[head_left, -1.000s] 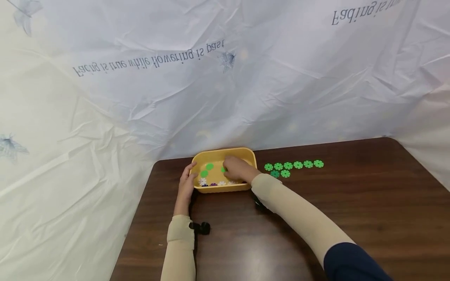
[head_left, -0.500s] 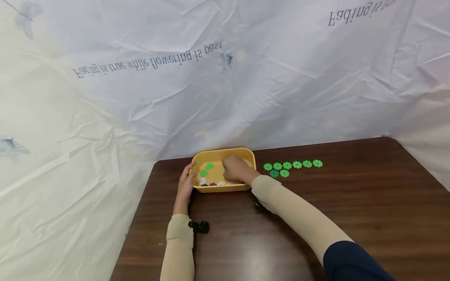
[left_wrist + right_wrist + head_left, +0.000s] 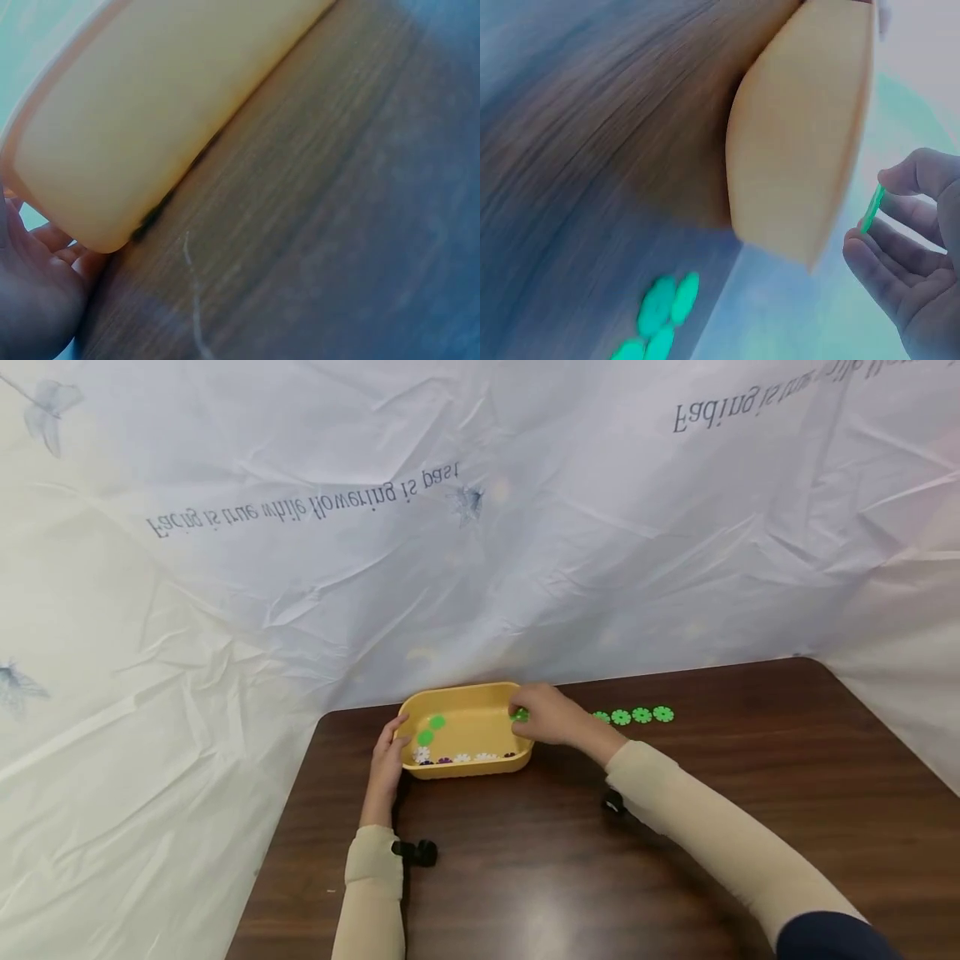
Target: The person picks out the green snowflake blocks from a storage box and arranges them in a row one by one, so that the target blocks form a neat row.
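Observation:
A yellow plastic basin stands near the back left of the dark wooden table. My left hand grips its left end, thumb over the rim and the other fingers around the outside. Just over the basin's right rim, my right hand pinches a green flower-shaped disc between thumb and fingertips; in the right wrist view it is seen edge-on. Two green discs lie at the left inside the basin. White flower discs and a few dark purple ones collect along its near wall.
A row of green flower discs lies on the table to the right, partly hidden by my right hand and forearm. Several of these discs also show in the right wrist view. A white printed cloth hangs behind the table.
My right hand has lifted a green disc from inside the basin and moved right with it to the right rim. My left hand has kept its grip on the left end.

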